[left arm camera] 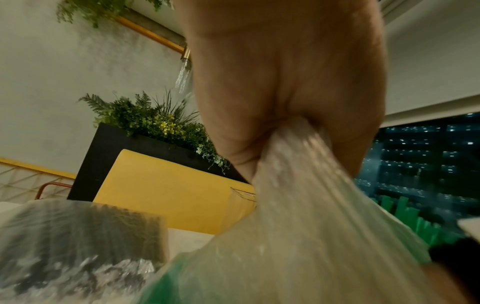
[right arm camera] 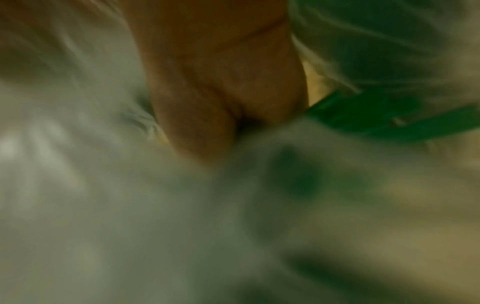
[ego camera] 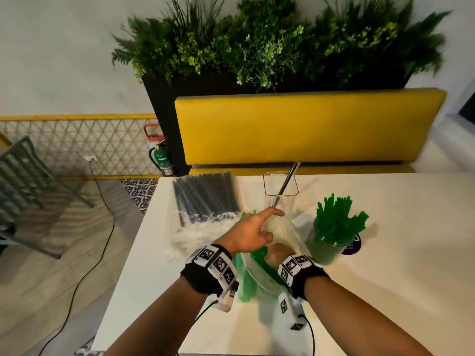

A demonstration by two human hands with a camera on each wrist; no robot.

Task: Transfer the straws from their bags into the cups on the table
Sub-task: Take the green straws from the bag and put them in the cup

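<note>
The left hand (ego camera: 253, 231) grips the gathered mouth of the green bag (ego camera: 259, 273), forefinger stretched out, and lifts it off the table (ego camera: 385, 291); the right hand (ego camera: 279, 254) is sunk inside the bag, and whether it has closed on any green straws (ego camera: 261, 262) cannot be told. To do this well, I judge, the mouth should be held high and wide while the right hand gathers a small aligned bundle and draws it out lengthwise toward the green cup (ego camera: 325, 249), already bristling with straws, just right of the bag. The black bag (ego camera: 205, 201) lies behind, beside a clear cup (ego camera: 281, 199) holding one black straw (ego camera: 288, 183). Only the head view shows this layout; the left wrist view alone shows plastic bunched in the fist; the right wrist view, blurred, shows straws beside the hand.
</note>
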